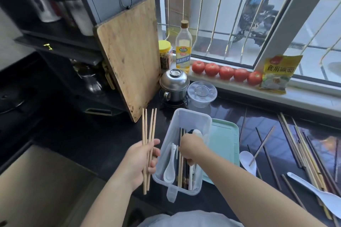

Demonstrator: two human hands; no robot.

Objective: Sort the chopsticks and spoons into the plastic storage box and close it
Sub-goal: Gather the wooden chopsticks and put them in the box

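Currently the sorting step is in hand, and the closing step has not begun. At far left, the left hand (142,162) grips a bundle of pale wooden chopsticks (148,145), about four, held nearly upright just beside the left wall of the plastic box (193,116). The box sits open on the dark counter (92,134), its latch tab hanging at the near end. Inside lie a white spoon (170,166) along the left side and several dark and wooden chopsticks laid lengthwise down the middle.

The right hand (191,148) reaches down into the box over those chopsticks. Its fingers are curled downward, apparently on the chopsticks or a white spoon beneath it, but the hand hides the contact and I cannot tell whether it grips anything.

Immediately right of the box lies the green lid (224,142), flat on the counter and touching the box wall. Further right, unsorted items remain: a white spoon bowl (248,160) with one chopstick resting across it, a scatter of loose chopsticks (304,145), and a large white spoon (321,195) at the near right edge.

Judgement: the task is partly done, with much stock still outside. The next move calls for lowering the left-hand bundle lengthwise beside the chopsticks already in the box, keeping them parallel so the lid can seat later.
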